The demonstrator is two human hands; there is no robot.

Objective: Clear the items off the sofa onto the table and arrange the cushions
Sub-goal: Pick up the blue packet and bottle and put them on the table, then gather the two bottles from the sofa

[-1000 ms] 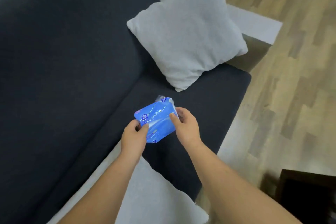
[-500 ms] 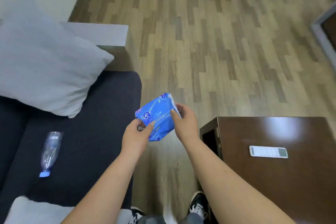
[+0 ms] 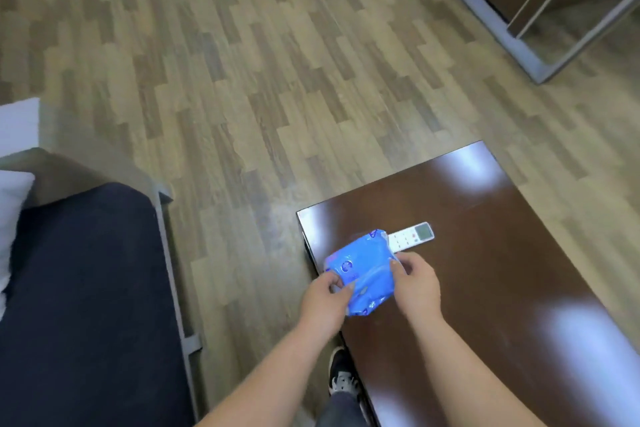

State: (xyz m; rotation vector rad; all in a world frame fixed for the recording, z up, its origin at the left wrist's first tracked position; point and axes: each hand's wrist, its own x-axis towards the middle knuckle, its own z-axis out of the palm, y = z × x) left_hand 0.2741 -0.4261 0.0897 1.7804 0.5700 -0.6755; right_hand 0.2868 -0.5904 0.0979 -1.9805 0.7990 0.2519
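Observation:
Both hands hold a blue plastic tissue pack (image 3: 363, 270) over the near left corner of the dark brown table (image 3: 502, 270). My left hand (image 3: 323, 302) pinches its lower left edge, and my right hand (image 3: 417, 284) grips its right side. A white remote control (image 3: 412, 236) lies on the table just behind the pack, partly covered by it. The dark sofa seat (image 3: 86, 288) is at the lower left, with a grey cushion's edge (image 3: 10, 211) at the far left.
Wood-pattern floor (image 3: 242, 80) fills the gap between sofa and table. My shoe (image 3: 341, 376) stands by the table's near left side. A grey-framed cabinet (image 3: 540, 3) is at the top right.
The view has swung right from the sofa to the table. Both hands carried the blue pack from above the sofa seat to above the table corner. The bottle on the sofa has left view.

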